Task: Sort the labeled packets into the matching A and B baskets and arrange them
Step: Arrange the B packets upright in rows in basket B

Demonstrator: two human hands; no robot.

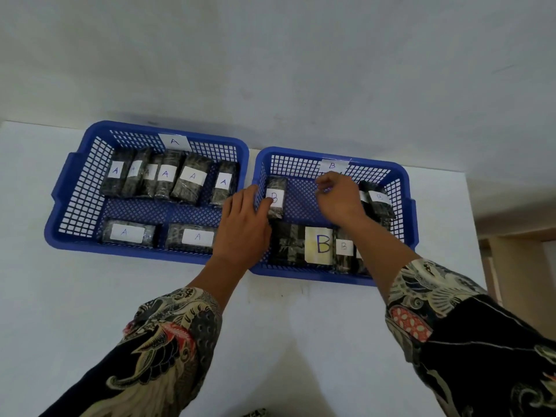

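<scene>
A dark packet marked B (276, 197) stands on edge in the far left corner of the B basket (388, 173), against its left wall. The left hand (245, 227) reaches over that wall; its fingertips touch the packet's near left side, fingers close together and slightly bent. Whether they actually grip it cannot be told.

The right hand (338, 197) hovers over the basket's far middle, fingers curled downward and bunched. What they pinch, if anything, cannot be told. Just right of it, two more B packets (377, 200) stand on edge by the right wall. Along the near wall lies a larger packet with a big B label (304, 245), and beside it a smaller B packet (344, 248), partly hidden by the right forearm.

The A basket (75, 206) sits just left of the B basket, rims nearly touching. Its far row holds six A packets (168, 176) leaning on edge. Two A packets (128, 233) lie flat along the near wall. Each basket carries a white letter tag on its far wall.

Both baskets rest on a white table (90, 296) set against a pale wall (270, 55). Both arms wear dark patterned sleeves (168, 341).
</scene>
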